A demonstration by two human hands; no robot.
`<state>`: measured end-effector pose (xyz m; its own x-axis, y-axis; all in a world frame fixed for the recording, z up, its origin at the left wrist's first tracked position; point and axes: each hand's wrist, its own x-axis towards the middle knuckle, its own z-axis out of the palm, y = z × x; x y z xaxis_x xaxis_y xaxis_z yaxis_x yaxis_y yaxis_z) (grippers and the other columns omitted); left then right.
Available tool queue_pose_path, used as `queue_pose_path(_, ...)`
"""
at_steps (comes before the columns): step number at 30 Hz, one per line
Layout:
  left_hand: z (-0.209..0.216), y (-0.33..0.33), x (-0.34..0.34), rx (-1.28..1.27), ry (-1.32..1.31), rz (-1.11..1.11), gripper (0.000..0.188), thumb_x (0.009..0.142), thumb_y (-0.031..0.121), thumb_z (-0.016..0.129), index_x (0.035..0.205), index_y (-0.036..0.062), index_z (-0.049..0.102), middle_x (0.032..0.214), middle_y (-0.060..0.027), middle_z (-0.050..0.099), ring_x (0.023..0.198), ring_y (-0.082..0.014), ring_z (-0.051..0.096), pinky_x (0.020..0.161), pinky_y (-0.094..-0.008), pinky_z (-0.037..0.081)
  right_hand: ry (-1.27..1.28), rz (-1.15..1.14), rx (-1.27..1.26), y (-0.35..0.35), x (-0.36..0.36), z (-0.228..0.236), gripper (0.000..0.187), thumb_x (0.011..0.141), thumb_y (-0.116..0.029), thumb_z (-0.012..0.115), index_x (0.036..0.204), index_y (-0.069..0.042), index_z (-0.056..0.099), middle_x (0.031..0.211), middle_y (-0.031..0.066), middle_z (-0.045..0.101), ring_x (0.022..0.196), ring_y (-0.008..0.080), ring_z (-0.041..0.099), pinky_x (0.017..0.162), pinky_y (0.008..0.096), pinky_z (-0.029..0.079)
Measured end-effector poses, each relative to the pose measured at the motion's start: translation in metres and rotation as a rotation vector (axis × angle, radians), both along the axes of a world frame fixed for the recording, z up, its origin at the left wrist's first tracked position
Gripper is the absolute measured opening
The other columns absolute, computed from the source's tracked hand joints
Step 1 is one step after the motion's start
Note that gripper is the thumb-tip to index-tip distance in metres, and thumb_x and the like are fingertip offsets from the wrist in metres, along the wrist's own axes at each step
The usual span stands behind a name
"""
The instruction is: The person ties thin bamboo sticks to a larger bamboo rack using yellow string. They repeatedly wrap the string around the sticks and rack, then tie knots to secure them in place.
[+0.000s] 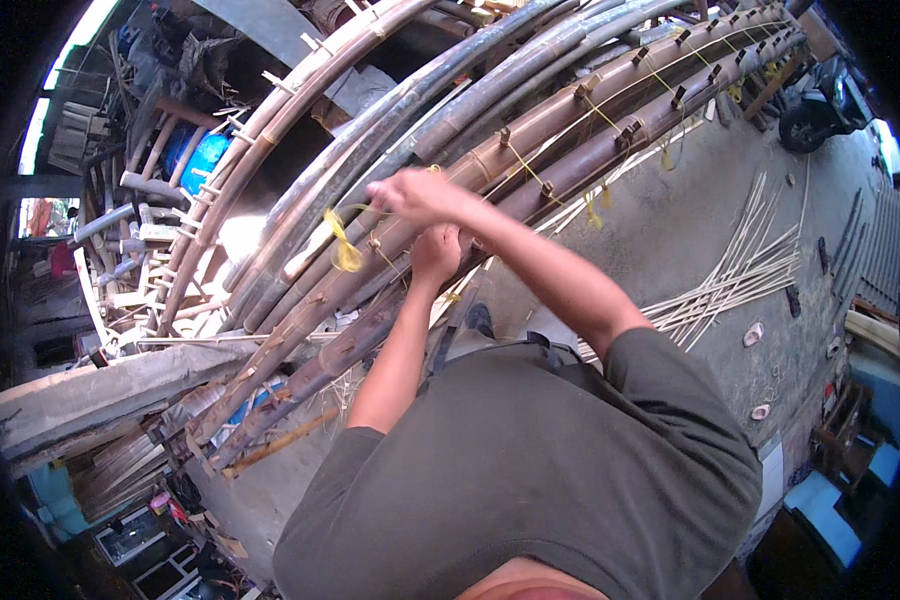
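Two long brown bamboo poles run side by side in front of me, with short pegs standing out of them. Yellow cord is strung from peg to peg across the pair. My right hand, slightly blurred, is over the far pole with its fingers closed; a strand of cord reaches them, ending in a loose yellow bundle. Just below it, my left hand makes a fist against the near pole. Whatever is inside that fist is hidden.
More bent bamboo poles lie beyond the pair, and a pegged curved pole rises at the left. Thin pale sticks are spread on the concrete floor at right. A concrete ledge borders the left; a wheel stands far right.
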<state>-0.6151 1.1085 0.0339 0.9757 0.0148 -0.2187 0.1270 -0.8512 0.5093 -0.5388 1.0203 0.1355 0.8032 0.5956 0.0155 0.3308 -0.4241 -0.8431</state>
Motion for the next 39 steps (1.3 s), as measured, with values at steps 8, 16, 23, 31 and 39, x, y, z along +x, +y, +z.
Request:
queue_pose_path(8, 0.017, 0.003, -0.011, -0.199, -0.067, 0.026, 0.036, 0.099, 0.035, 0.041, 0.111, 0.0107, 0.065, 0.100, -0.0182, 0.068, 0.097, -0.0398, 0.063, 0.081, -0.0470, 0.048, 0.461, 0.237, 0.497, -0.048, -0.002, 0.004, 0.044, 0.101, -0.037, 0.045, 0.079, -0.001, 0.058, 0.068, -0.0023, 0.049, 0.063, 0.0075, 0.043, 0.058, 0.0271, 0.039)
queue_pose_path(16, 0.059, -0.011, 0.014, -0.562, -0.294, 0.072, 0.025, 0.099, 0.014, 0.051, 0.092, -0.0034, 0.068, 0.085, -0.0087, 0.070, 0.081, -0.0153, 0.066, 0.076, -0.0286, 0.050, -0.156, 0.196, -0.014, -0.066, -0.137, -0.102, 0.047, 0.090, -0.036, 0.056, 0.057, -0.003, 0.060, 0.056, 0.0203, 0.057, 0.057, 0.0387, 0.059, 0.060, 0.0471, 0.049)
queue_pose_path(23, 0.094, 0.007, 0.094, -0.246, -0.440, 0.058, 0.030, 0.099, 0.025, 0.049, 0.098, 0.0028, 0.070, 0.084, -0.0121, 0.069, 0.076, -0.0189, 0.066, 0.070, -0.0323, 0.050, -0.275, 0.118, -0.221, -0.085, -0.139, -0.112, 0.043, 0.089, -0.037, 0.055, 0.061, -0.004, 0.064, 0.058, 0.0189, 0.060, 0.058, 0.0385, 0.061, 0.064, 0.0472, 0.051)
queue_pose_path(31, -0.021, 0.057, 0.153, 0.038, -0.097, -0.145, 0.032, 0.090, 0.031, 0.051, 0.090, 0.0043, 0.068, 0.094, -0.0209, 0.068, 0.091, -0.0406, 0.065, 0.082, -0.0471, 0.050, -0.282, 0.147, -0.439, -0.051, -0.160, -0.093, 0.044, 0.093, -0.041, 0.050, 0.078, -0.004, 0.067, 0.072, 0.0178, 0.065, 0.074, 0.0347, 0.065, 0.078, 0.0423, 0.050)
queue_pose_path(39, 0.055, 0.127, 0.027, -0.026, -0.191, 0.042, 0.038, 0.093, 0.031, 0.054, 0.118, 0.0017, 0.060, 0.106, -0.0271, 0.064, 0.100, -0.0366, 0.064, 0.086, -0.0437, 0.049, 0.803, 0.102, 0.388, 0.004, -0.196, -0.106, 0.042, 0.096, -0.038, 0.051, 0.121, -0.005, 0.060, 0.109, 0.0140, 0.066, 0.100, 0.0249, 0.063, 0.088, 0.0405, 0.048)
